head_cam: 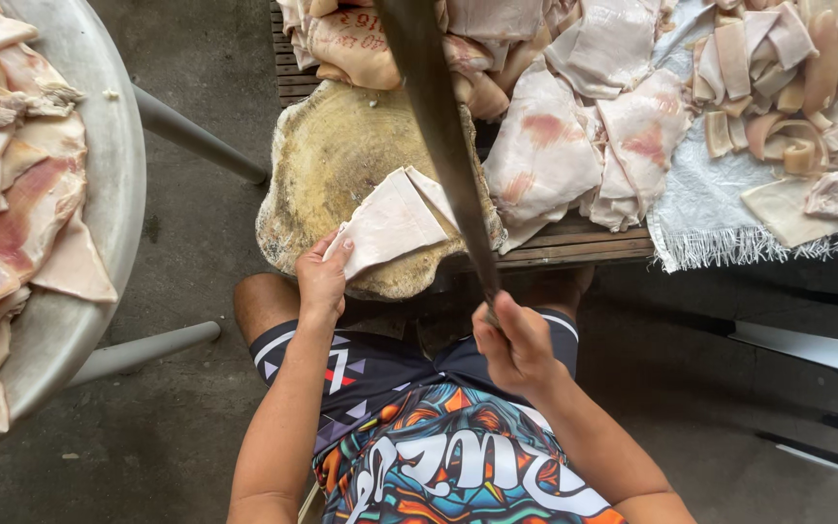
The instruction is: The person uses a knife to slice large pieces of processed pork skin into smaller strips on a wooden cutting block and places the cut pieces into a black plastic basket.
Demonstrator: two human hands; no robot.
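A pale, folded slab of pork skin (392,221) lies on a round wooden chopping block (334,155). My left hand (322,279) presses on the slab's near left corner. My right hand (514,344) grips the handle of a long dark cleaver (438,116), whose blade rises away from me over the block and the slab's right edge.
A round metal tray (99,146) on legs at the left holds several skin slabs. Behind the block, a low wooden table (574,247) carries piled slabs (574,146) and cut strips (788,68) on a white cloth (720,233). A white chair edge (817,351) is at the right.
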